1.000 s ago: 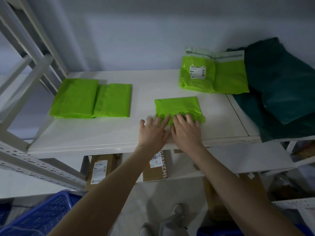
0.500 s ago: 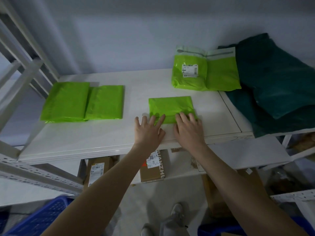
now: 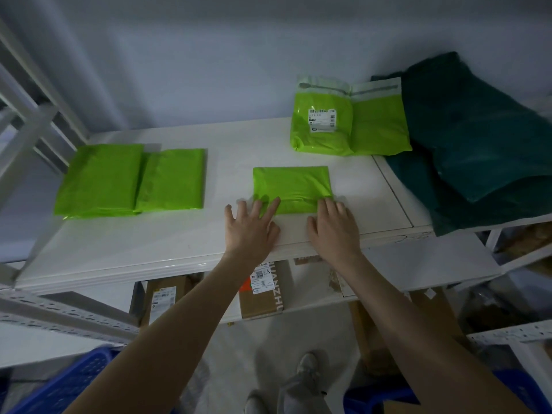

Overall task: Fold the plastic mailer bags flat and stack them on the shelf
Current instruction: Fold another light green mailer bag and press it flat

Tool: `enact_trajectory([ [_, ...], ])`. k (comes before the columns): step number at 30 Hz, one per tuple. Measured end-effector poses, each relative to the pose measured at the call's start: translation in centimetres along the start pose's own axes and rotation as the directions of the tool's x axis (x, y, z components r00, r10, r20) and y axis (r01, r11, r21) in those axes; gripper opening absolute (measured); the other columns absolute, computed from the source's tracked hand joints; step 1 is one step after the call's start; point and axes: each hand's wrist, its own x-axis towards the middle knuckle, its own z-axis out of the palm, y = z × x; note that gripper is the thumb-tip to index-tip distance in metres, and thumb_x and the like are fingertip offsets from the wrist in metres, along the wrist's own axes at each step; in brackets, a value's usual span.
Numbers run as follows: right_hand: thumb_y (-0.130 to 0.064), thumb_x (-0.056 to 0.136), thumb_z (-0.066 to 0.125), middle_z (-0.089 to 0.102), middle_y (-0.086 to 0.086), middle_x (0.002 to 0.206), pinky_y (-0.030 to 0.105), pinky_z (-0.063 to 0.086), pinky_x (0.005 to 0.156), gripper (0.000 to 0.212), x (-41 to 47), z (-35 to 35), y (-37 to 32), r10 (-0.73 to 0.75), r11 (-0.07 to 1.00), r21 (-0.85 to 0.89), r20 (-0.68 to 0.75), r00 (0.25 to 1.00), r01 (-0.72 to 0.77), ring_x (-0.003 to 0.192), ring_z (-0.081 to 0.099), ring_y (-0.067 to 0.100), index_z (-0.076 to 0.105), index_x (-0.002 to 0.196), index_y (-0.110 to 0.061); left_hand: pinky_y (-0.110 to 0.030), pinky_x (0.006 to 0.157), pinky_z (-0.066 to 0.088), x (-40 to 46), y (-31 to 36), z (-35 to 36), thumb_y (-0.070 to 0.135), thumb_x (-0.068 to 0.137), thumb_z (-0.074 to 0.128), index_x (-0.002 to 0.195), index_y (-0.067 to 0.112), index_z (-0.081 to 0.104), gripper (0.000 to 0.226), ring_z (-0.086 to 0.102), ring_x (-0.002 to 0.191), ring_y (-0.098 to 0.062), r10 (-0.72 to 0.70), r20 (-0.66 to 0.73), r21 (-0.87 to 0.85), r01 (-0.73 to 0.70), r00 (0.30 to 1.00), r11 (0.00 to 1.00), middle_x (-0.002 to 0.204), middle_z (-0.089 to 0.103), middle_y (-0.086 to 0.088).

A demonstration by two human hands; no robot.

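Note:
A folded green mailer bag (image 3: 292, 184) lies flat in the middle of the white shelf (image 3: 179, 234). My left hand (image 3: 252, 227) presses with spread, straight fingers on the bag's near left corner. Over at the near right corner, my right hand (image 3: 334, 227) lies flat on the bag's edge. Two folded green bags (image 3: 131, 179) lie side by side, overlapping, at the shelf's left. Against the back wall at the right lean unfolded green mailer bags (image 3: 349, 121), one with a white label.
A dark green bag (image 3: 475, 138) slumps over the shelf's right end. White rack uprights (image 3: 33, 121) stand at the left. Cardboard boxes (image 3: 263, 291) sit on the lower shelf, blue crates (image 3: 59, 383) on the floor near my shoes.
Both hands slid apart along the bag's near edge, from touching side by side at its middle out to its two near corners. The bag lies flatter.

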Motion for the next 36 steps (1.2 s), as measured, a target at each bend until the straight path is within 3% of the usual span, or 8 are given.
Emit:
enact_trajectory([
  [4, -0.033, 0.085, 0.032, 0.066, 0.011, 0.102, 0.043, 0.052, 0.077, 0.049, -0.5, 0.1, 1.0, 0.003, 0.998, -0.057, -0.019, 1.0, -0.004, 0.09, 0.061, 0.028, 0.064, 0.105, -0.002, -0.053, 0.109, 0.019, 0.0, 0.0, 0.1, 0.043, 0.098, 0.021, 0.149, 0.036, 0.0, 0.055, 0.03, 0.128, -0.032, -0.007, 0.0, -0.001, 0.007, 1.0, 1.0, 0.144, 0.031, -0.004],
  [10, -0.036, 0.09, 0.029, 0.048, 0.022, 0.138, 0.056, 0.036, 0.099, 0.058, -1.2, 0.8, 0.0, 0.106, 0.994, -0.004, 0.06, 0.992, -0.106, 0.126, 0.046, 0.033, 0.052, 0.129, 0.001, -0.052, 0.107, 0.021, -0.1, 0.2, 0.3, 0.044, 0.098, 0.021, 0.149, 0.035, 0.003, 0.054, 0.033, 0.125, -0.033, -0.023, -0.019, -0.022, 0.023, 1.0, 0.999, 0.141, 0.034, -0.005],
  [14, -0.042, 0.089, 0.031, 0.047, 0.023, 0.136, 0.056, 0.034, 0.099, 0.065, -1.2, 0.3, 0.4, 0.166, 0.986, -0.035, 0.078, 0.983, -0.164, 0.127, 0.041, 0.034, 0.048, 0.129, 0.006, -0.05, 0.105, 0.024, -0.3, 0.3, 0.4, 0.045, 0.098, 0.022, 0.149, 0.036, 0.007, 0.054, 0.035, 0.122, -0.033, -0.04, -0.036, -0.06, 0.037, 0.999, 0.997, 0.139, 0.034, -0.006],
  [18, -0.048, 0.084, 0.01, 0.048, 0.016, 0.133, 0.051, 0.036, 0.094, 0.074, -1.1, -0.6, 1.1, 0.127, 0.992, -0.031, 0.091, 0.988, -0.124, 0.121, 0.042, 0.032, 0.049, 0.125, 0.0, -0.05, 0.105, 0.023, -0.2, 0.5, -0.1, 0.047, 0.097, 0.025, 0.146, 0.037, 0.018, 0.051, 0.033, 0.125, -0.033, -0.073, -0.017, -0.179, 0.069, 0.997, 0.981, 0.141, 0.033, -0.01],
  [25, -0.034, 0.096, 0.038, 0.056, 0.012, 0.122, 0.043, 0.036, 0.088, 0.037, 0.6, -2.3, 1.2, 0.198, 0.961, 0.173, 0.116, 0.973, -0.217, 0.116, 0.043, 0.029, 0.047, 0.121, -0.008, -0.054, 0.114, 0.005, 0.5, -0.2, -0.5, 0.047, 0.098, 0.027, 0.146, 0.036, 0.02, 0.05, 0.001, 0.145, -0.032, -0.089, 0.1, -0.378, 0.121, 0.991, 0.918, 0.156, 0.009, -0.015],
  [29, -0.027, 0.094, 0.045, 0.051, 0.015, 0.126, 0.044, 0.038, 0.091, 0.043, 2.6, -3.2, 0.9, 0.171, 0.898, 0.362, 0.237, 0.956, -0.25, 0.116, 0.043, 0.033, 0.036, 0.131, -0.009, -0.044, 0.114, 0.016, 2.1, -0.3, -1.3, 0.041, 0.097, 0.038, 0.138, 0.027, 0.042, 0.044, 0.02, 0.141, -0.025, -0.183, 0.072, -0.604, 0.189, 0.98, 0.774, 0.149, 0.033, -0.006],
  [32, -0.022, 0.09, 0.053, 0.048, 0.018, 0.126, 0.04, 0.042, 0.092, 0.048, 4.1, -3.9, 0.5, 0.191, 0.774, 0.546, 0.281, 0.94, -0.321, 0.114, 0.048, 0.035, 0.034, 0.131, -0.005, -0.033, 0.103, 0.035, 3.7, -0.8, -2.3, 0.03, 0.092, 0.052, 0.127, 0.018, 0.054, 0.037, 0.048, 0.118, -0.026, -0.262, 0.056, -0.785, 0.205, 0.963, 0.585, 0.133, 0.046, -0.006],
  [36, -0.026, 0.092, 0.055, 0.052, 0.02, 0.119, 0.032, 0.039, 0.078, 0.049, 6.0, -4.9, 0.2, 0.181, 0.734, 0.613, 0.237, 0.954, -0.292, 0.108, 0.053, 0.035, 0.035, 0.131, -0.003, -0.022, 0.088, 0.041, 5.8, -1.6, -4.5, 0.014, 0.088, 0.06, 0.109, 0.017, 0.062, 0.021, 0.054, 0.093, -0.02, -0.411, 0.023, -0.936, 0.164, 0.911, 0.312, 0.11, 0.05, -0.004],
])
